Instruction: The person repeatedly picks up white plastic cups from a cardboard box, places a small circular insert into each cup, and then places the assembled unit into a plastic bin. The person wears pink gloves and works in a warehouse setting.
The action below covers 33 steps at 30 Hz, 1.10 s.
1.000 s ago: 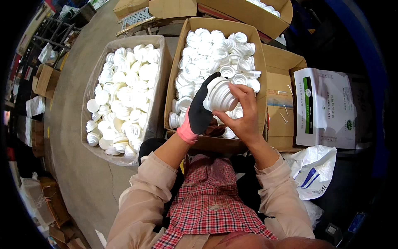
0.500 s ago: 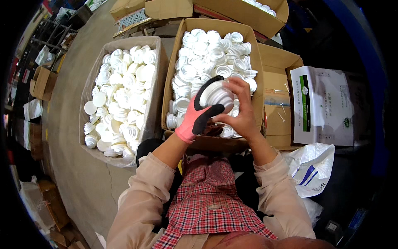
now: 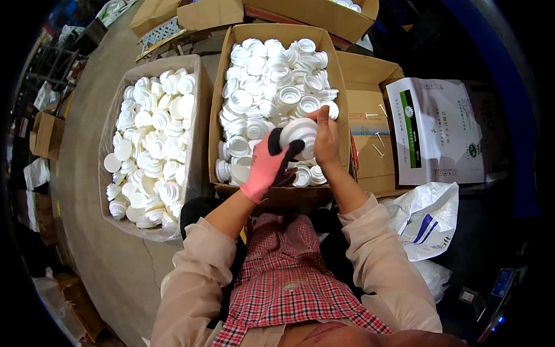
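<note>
We grip the cap (image 3: 300,133) between our left hand (image 3: 267,165) and right hand (image 3: 329,140), fingers curled on it, above the box (image 3: 282,30). Should either grip slacken, the cap could slip among the loose caps (image 3: 288,96).

On the right of your frame, the white carton (image 3: 442,130) carries columns of small dark characters, an upright green band (image 3: 411,136) with a white starburst (image 3: 409,111) near its top, and a round green emblem (image 3: 473,151) toward its lower right. At the lower right, you have a white plastic bag (image 3: 436,201) printed with slanted blue stripes (image 3: 424,226) and some dark lettering (image 3: 447,239) beside them. At this size, you cannot reliably make out the wording on either one.
</note>
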Each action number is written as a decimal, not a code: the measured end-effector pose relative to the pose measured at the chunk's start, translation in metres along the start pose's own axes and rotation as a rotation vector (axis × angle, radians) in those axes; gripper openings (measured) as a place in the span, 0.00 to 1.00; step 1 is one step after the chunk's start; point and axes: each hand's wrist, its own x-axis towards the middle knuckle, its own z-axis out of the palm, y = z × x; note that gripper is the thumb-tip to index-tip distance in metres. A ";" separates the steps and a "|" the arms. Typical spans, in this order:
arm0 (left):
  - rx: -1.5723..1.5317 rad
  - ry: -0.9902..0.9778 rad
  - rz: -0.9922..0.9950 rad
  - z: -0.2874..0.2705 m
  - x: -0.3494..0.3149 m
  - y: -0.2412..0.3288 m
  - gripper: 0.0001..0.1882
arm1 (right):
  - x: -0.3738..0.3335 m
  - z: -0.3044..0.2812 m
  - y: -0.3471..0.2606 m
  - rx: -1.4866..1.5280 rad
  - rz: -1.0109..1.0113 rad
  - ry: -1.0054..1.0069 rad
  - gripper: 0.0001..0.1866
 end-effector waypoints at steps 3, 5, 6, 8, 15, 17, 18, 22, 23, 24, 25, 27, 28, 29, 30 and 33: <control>-0.769 -0.147 -0.296 -0.028 0.007 0.029 0.21 | -0.002 0.002 -0.012 0.677 0.051 -0.281 0.26; -0.428 -0.133 0.058 -0.037 0.011 0.022 0.23 | -0.001 -0.009 -0.020 0.325 -0.278 -0.601 0.38; -0.152 -0.078 0.287 -0.040 0.011 0.021 0.25 | -0.005 -0.006 -0.018 0.220 -0.316 -0.554 0.41; -0.168 -0.088 0.257 -0.045 0.014 0.016 0.28 | -0.011 0.000 -0.015 0.026 -0.401 -0.475 0.44; -0.871 -0.126 -0.354 -0.048 0.006 0.026 0.20 | -0.013 0.010 -0.011 -0.024 -0.375 -0.463 0.46; -0.814 -0.137 -0.340 -0.051 0.004 0.023 0.20 | -0.014 0.014 -0.007 -0.111 -0.428 -0.458 0.49; -0.775 -0.119 -0.315 -0.049 0.003 0.017 0.20 | -0.014 0.016 -0.006 -0.154 -0.454 -0.456 0.51; -0.676 -0.170 -0.141 -0.049 0.002 -0.003 0.20 | -0.017 0.020 -0.011 -0.327 -0.542 -0.423 0.56; -0.639 -0.159 -0.123 -0.050 0.001 -0.004 0.20 | -0.019 0.021 -0.011 -0.342 -0.559 -0.416 0.56; -0.604 -0.149 -0.106 -0.050 -0.001 -0.004 0.19 | -0.020 0.022 -0.012 -0.358 -0.575 -0.409 0.56; -0.568 -0.139 -0.089 -0.050 -0.003 -0.005 0.19 | -0.021 0.023 -0.014 -0.374 -0.591 -0.402 0.56; -0.701 -0.142 -0.224 -0.052 -0.008 0.011 0.19 | -0.025 0.025 -0.018 -0.367 -0.617 -0.381 0.53; -0.680 -0.139 -0.251 -0.053 -0.012 0.021 0.19 | -0.027 0.026 -0.019 -0.362 -0.616 -0.382 0.53; -0.660 -0.138 -0.275 -0.055 -0.015 0.026 0.19 | -0.027 0.027 -0.020 -0.360 -0.617 -0.383 0.52; -0.673 -0.152 -0.191 -0.054 -0.017 0.018 0.19 | -0.027 0.028 -0.018 -0.360 -0.628 -0.396 0.52; -0.386 -0.058 0.028 -0.053 -0.025 0.012 0.19 | -0.013 0.036 -0.010 -0.266 -0.470 -0.563 0.53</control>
